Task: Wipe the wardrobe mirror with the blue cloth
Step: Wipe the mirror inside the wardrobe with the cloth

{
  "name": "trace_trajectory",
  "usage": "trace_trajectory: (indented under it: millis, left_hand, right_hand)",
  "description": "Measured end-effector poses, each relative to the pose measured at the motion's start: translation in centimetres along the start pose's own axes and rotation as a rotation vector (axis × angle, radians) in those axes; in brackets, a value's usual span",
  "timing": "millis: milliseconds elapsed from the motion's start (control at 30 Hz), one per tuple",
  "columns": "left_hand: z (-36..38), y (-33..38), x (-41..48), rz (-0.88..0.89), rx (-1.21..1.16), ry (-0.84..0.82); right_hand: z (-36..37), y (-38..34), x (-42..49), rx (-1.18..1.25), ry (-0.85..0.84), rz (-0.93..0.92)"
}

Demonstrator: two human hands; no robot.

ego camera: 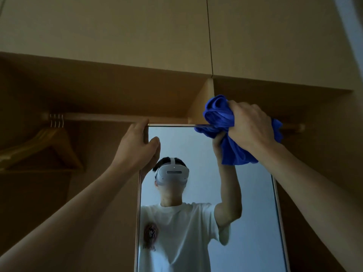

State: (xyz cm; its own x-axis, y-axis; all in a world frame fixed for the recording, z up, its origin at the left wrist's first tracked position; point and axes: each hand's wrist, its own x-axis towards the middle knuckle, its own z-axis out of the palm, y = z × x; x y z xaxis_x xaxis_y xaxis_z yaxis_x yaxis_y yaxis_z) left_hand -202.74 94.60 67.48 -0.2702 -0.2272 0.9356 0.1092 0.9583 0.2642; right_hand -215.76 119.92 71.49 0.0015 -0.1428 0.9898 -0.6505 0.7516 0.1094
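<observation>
The mirror (pixel 188 142) was gripped at its eleven o'clock corner by the left hand (pixel 135 146), thumb on the glass, so fingermarks could be left there. The blue cloth (pixel 220 114), vivid, soft and crumpled into a thick wad, was clutched by the right hand (pixel 249 126) at the mirror's one o'clock corner, over its top edge. Bunched so, patches might be missed. Beyond, at nine o'clock, wooden hangers (pixel 49 148) were hung.

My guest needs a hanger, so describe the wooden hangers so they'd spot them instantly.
Face the open wardrobe and follow the wooden rail under its top shelf to the left end. The hangers hang there, left of the mirror; they are the only things on that rail, triangular wood with thin metal hooks.
</observation>
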Motion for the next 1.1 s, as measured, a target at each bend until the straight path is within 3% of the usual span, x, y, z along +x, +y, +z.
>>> trace_trajectory:
  millis: [167, 367, 700, 900, 1100]
  left_hand:
    - [-0.6, -0.2, -0.4, -0.001, -0.072, 0.007]
    - [-1.4, -0.3, -0.4, -0.182, -0.411, 0.029]
    - [-2.4, 1.3, -0.5, -0.205, -0.494, 0.005]
    - [-1.1, 2.2, -1.1, -0.157, -0.283, 0.020]
    - [-0.7, 1.8, -1.0, -0.117, -0.052, 0.026]
  right_hand:
    - [0.4, -1.0, 0.9, 0.026, -0.010, -0.002]
    - [0.9, -4.5, 0.1, 0.127, 0.036, -0.004]
    - [3.3, -16.5, 1.3, 0.243, 0.096, -0.119]
    - [3.7, -12.8, -0.5, 0.157, 0.131, -0.164]
    - [3.1, -8.2, -1.2, 0.118, 0.124, -0.086]
